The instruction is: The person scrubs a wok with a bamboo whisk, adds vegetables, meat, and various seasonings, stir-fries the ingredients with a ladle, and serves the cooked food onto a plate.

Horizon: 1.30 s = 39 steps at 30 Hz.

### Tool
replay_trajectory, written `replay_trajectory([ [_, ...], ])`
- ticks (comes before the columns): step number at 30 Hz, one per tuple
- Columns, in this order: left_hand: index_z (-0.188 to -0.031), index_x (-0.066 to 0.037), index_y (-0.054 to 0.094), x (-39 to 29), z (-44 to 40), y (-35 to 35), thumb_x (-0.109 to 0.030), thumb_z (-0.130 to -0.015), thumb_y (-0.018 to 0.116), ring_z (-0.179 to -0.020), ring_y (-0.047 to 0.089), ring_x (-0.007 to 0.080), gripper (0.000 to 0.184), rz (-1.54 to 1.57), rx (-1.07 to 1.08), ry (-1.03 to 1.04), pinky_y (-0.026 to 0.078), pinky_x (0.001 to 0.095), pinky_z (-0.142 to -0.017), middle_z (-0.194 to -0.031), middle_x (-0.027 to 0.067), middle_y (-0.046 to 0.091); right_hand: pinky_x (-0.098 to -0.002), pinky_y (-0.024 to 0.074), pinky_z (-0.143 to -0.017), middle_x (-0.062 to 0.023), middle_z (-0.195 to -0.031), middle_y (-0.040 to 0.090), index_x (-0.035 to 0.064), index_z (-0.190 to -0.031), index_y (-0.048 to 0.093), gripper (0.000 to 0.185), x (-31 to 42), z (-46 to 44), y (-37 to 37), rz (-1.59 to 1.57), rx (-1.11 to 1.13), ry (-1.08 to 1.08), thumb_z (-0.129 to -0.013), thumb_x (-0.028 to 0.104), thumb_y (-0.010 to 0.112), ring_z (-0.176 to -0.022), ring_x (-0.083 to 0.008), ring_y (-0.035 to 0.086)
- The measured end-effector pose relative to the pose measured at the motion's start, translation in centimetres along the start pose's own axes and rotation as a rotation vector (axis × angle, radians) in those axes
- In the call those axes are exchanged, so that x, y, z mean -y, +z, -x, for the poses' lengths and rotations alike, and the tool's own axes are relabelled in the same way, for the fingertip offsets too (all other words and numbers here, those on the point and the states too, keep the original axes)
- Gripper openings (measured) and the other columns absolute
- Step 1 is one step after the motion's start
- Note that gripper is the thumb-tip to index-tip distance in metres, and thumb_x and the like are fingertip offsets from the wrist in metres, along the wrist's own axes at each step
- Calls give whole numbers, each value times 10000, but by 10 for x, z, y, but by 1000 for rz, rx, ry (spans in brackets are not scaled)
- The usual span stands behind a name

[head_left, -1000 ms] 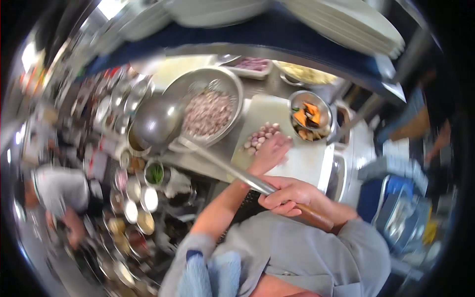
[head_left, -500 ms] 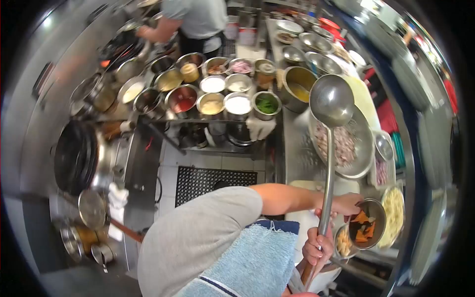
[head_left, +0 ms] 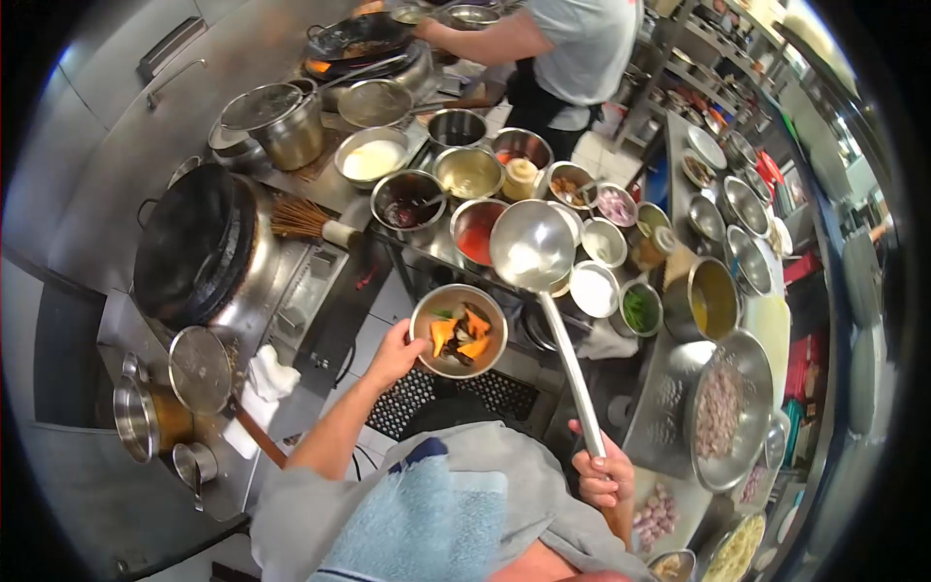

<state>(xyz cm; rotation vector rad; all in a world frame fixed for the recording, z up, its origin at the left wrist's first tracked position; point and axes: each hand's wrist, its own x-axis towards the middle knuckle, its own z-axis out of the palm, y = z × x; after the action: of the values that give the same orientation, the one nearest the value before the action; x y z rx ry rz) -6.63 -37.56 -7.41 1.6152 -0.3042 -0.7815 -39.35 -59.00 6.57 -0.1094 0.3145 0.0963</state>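
My left hand (head_left: 396, 357) grips the edge of a metal bowl (head_left: 496, 315), thumb over the rim. Inside are orange vegetable pieces (head_left: 473, 348), dark pieces and a bit of green. The bowl is held up in the air in front of me, above the floor mat. My right hand (head_left: 603, 475) is closed around the handle of a long wok ladle (head_left: 531, 244). Its round head points away from me, in front of the ingredient pots, and looks empty. A large dark wok (head_left: 189, 247) sits on the stove to the left, apart from both hands.
Pots of sauces and powders, including a red sauce (head_left: 477, 233), stand ahead. A bamboo brush (head_left: 303, 219) lies beside the wok. A strainer (head_left: 201, 369) with a wooden handle rests at lower left. Chopped meat fills a colander (head_left: 718, 412) at right. A co-worker (head_left: 582, 63) stands at another wok.
My left hand has brought the bowl from the right-hand counter over to the left, in front of me. The ladle stays in my right hand. My view has turned left toward the stove.
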Motion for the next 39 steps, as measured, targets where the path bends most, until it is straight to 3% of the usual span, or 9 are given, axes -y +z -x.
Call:
replay_trajectory([
  [4,-1033,20,567,-5,-25,-27,-58,-852,582,-630,589,101,198,148,-334,145,544,263,-511,-870,63,617,-213,317,-273,-40,-666,374,35,-1469,200,634,22,-59,29,26,-65,174,-899,-44,466,-381,-40,339],
  [6,-1070,11,540,-28,-36,-30,-52,-864,554,-745,642,145,216,277,-346,143,584,293,-557,-936,82,623,-212,328,-276,-40,-667,374,15,-1465,193,635,30,-90,42,-28,-49,221,-895,-48,466,-381,-41,343],
  [12,-1064,4,554,-41,-77,-48,-43,-866,556,-747,627,119,204,322,-398,218,571,274,-551,-919,61,615,-195,351,-288,-32,-710,371,-2,-1464,176,594,89,-145,82,-89,85,55,-943,38,460,-427,-35,365],
  [14,-1083,3,549,-56,-68,-42,-44,-871,554,-768,635,128,217,374,-404,168,574,272,-571,-950,67,617,-178,338,-282,-25,-690,374,-9,-1443,229,556,131,-159,90,129,7,-56,-947,61,469,-412,-27,372],
  [15,-1170,2,531,-54,-65,-43,-34,-860,549,-855,646,151,313,401,-382,141,586,296,-678,-1037,84,622,-174,319,-271,-23,-681,390,-12,-1420,278,542,149,-170,96,362,-68,-126,-933,72,500,-389,-16,357],
  [19,-1128,3,533,-48,-48,-34,-52,-881,550,-812,645,152,254,410,-485,137,586,279,-564,-1021,89,611,-196,310,-304,22,-679,425,28,-1309,421,486,210,-225,97,1084,-397,-190,-842,22,554,-433,-30,377],
  [27,-1090,-3,499,-39,-24,-7,-10,-878,515,-792,647,197,213,407,-693,56,591,309,-539,-1031,120,588,-252,390,-365,0,-685,477,8,-1448,308,625,261,-270,59,1581,-580,-78,-896,109,585,-477,-86,450],
  [30,-1100,7,497,-36,-22,1,-2,-871,509,-781,647,206,230,406,-756,51,586,313,-527,-1037,127,586,-269,396,-363,-1,-621,463,-34,-1416,340,614,274,-275,56,1590,-546,-54,-878,125,587,-462,-99,469],
  [39,-1128,12,496,-41,-33,9,9,-850,495,-767,645,199,278,423,-820,64,572,302,-519,-1030,130,593,-206,356,-335,-13,-760,471,16,-1397,376,577,299,-255,56,1031,-368,-79,-855,50,570,-469,-46,404],
])
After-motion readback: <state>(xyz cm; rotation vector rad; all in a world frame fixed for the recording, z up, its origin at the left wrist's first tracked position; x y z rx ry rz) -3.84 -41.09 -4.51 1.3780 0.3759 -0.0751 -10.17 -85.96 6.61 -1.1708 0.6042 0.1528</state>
